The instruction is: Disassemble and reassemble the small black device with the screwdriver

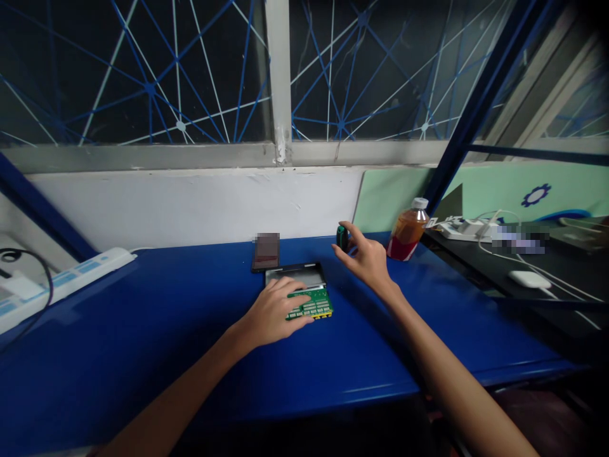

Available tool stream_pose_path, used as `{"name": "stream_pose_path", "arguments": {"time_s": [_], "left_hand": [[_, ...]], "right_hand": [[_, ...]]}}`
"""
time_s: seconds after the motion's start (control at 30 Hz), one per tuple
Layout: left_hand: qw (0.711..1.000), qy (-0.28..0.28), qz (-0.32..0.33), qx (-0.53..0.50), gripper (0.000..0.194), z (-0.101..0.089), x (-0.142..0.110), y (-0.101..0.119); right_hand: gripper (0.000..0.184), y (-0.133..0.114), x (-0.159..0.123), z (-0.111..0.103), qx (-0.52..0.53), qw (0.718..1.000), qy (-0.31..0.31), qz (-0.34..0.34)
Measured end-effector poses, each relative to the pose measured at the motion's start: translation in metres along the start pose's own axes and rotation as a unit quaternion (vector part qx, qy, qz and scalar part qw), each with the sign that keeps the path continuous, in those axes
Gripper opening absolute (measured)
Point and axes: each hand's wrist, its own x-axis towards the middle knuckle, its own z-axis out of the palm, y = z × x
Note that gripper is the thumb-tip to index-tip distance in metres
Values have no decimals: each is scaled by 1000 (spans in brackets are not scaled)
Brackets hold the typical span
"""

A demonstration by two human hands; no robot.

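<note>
My left hand point(273, 312) is over a green circuit board point(322, 298) with a yellow near edge. Its fingers reach across the top and its thumb lies along the near edge, gripping the board. Directly behind the board is a shallow black-framed case point(311, 274) with a grey inside, partly covered by my fingers. To the right, my right hand point(368, 255) is raised above the desk, pinching a small dark block with a green top point(341, 238) between thumb and index finger. Its exact kind is unclear.
A dark phone-like slab point(266, 252) lies behind the case. On the blue desk point(200, 355), a bottle of amber drink point(408, 231) stands at the back right and a white power strip point(90, 270) runs along the left. Cables and a white charger point(529, 279) sit on the black surface at right.
</note>
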Motion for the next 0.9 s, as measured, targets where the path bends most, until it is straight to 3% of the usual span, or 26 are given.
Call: {"name": "stream_pose_path", "arguments": {"time_s": [0.27,0.53,0.77,0.9], "left_hand": [[1000,-5,-6,0,28,0,0,0],[1000,-9,-13,-16,29,-4,1,3],[998,7,-36,-45,25,-7,2,4],[997,49,-46,-41,21,-3,3,2]], "right_hand": [[53,-3,1,-5,29,999,27,18],[52,-18,2,-13,162,984,52,47],[59,-34,1,-9,345,930,47,114],[63,-45,-2,-5,429,893,16,138]]}}
